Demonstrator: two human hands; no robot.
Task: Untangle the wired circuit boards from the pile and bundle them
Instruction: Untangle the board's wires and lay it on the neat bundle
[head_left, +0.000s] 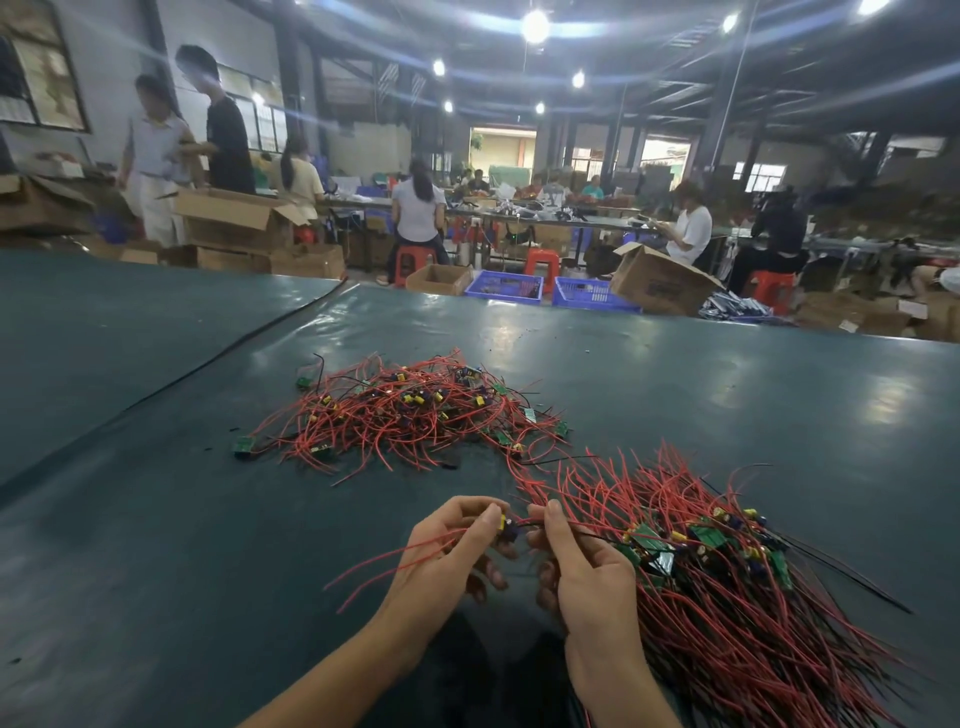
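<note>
- The left hand (452, 551) has its grip closed: thumb and fingers pinch one wired board (506, 527) at its small yellow and purple parts.
- The right hand (584, 571) has its grip closed too. It pinches the thin wires that come off the same board, just beside the left hand.
- This board is held a little above the worktop (156, 519), near the front edge and about the middle.
- Its long red wires (374, 569) trail out past the left hand toward the left side.
- To do this step well, I think the hands should pull gently and slowly, so no wire snaps off the board.
- It looks best to slide the wires straight through the fingers, then lay the board the same way as the ones beside it.
- The sorted heap (727, 571) lies just right of the right hand, near the front right corner, with its wires lined up roughly the same way.
- The tangled pile (410, 410) sits farther back, in the middle of the worktop, well apart from the hands.
- A black cable (234, 343) runs across the worktop toward the far edge on the left.
- Counting: two hands, one board held, two heaps, one black cable.
- The boards in each heap are too many and too mixed up to count.
</note>
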